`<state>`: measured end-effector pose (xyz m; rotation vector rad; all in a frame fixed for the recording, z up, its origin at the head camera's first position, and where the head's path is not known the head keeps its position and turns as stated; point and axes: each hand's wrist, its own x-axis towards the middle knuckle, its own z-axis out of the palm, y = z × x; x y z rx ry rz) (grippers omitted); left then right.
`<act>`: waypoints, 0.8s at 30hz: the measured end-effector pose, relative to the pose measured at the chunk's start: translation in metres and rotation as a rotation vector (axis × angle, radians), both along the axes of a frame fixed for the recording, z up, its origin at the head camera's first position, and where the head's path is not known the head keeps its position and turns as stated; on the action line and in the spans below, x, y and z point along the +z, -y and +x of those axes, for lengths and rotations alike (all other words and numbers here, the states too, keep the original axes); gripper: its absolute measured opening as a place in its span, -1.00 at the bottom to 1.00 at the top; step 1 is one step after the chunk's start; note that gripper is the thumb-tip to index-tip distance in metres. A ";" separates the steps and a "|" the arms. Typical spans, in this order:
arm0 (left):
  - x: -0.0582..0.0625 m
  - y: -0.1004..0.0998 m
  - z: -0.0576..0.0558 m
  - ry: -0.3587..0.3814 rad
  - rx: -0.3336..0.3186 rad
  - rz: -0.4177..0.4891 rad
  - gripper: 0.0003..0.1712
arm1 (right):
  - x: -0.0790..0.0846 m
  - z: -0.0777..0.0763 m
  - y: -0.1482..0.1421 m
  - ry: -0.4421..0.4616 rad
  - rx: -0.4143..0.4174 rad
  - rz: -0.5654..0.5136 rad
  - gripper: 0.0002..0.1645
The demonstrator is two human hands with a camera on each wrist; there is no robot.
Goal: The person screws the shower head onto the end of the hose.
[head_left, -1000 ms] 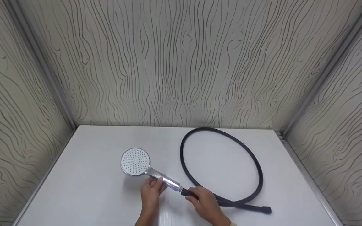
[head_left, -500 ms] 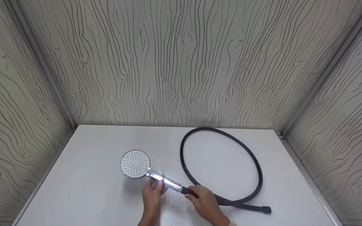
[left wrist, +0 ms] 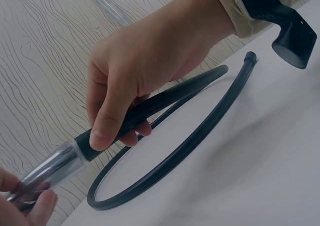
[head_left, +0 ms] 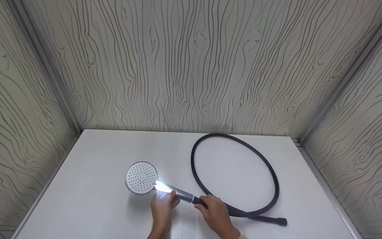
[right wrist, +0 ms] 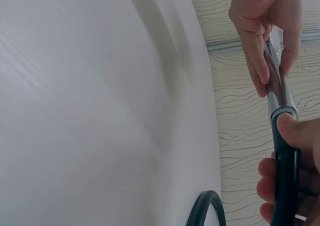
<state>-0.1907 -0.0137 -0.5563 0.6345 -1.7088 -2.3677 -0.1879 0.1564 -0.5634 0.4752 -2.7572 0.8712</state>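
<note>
A chrome shower head (head_left: 141, 178) with a round white spray face points up at the left. My left hand (head_left: 161, 208) grips its shiny handle (head_left: 185, 196) between thumb and fingers. My right hand (head_left: 215, 212) holds the black end of a shower hose (left wrist: 145, 111), fingers curled round it. In both wrist views the hose end meets the bottom of the chrome handle, the two in one line. From the right hand the hose runs into a wide loop on the table, and its other end (head_left: 282, 221) lies free at the right.
The white table (head_left: 88, 186) reaches back to a wall panel (head_left: 177, 66) with a wood-grain pattern. Similar panels close off the left and right sides. A black wrist-camera mount (left wrist: 280, 21) sits at the right sleeve (left wrist: 225, 9).
The gap between handle and hose end has closed. The shower head has tilted and dropped slightly toward me, and its handle now catches a bright glare. The hose loop stays in place.
</note>
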 end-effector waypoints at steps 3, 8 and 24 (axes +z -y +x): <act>0.004 0.000 -0.001 0.045 -0.010 -0.012 -0.50 | 0.001 0.000 0.003 -0.033 -0.004 0.008 -0.85; 0.006 -0.001 -0.002 0.052 -0.009 -0.011 -0.36 | 0.001 0.001 0.007 -0.082 -0.004 0.012 -0.80; 0.000 -0.006 -0.003 0.089 0.082 -0.054 -0.66 | 0.002 0.004 0.007 -0.018 0.031 0.000 -0.85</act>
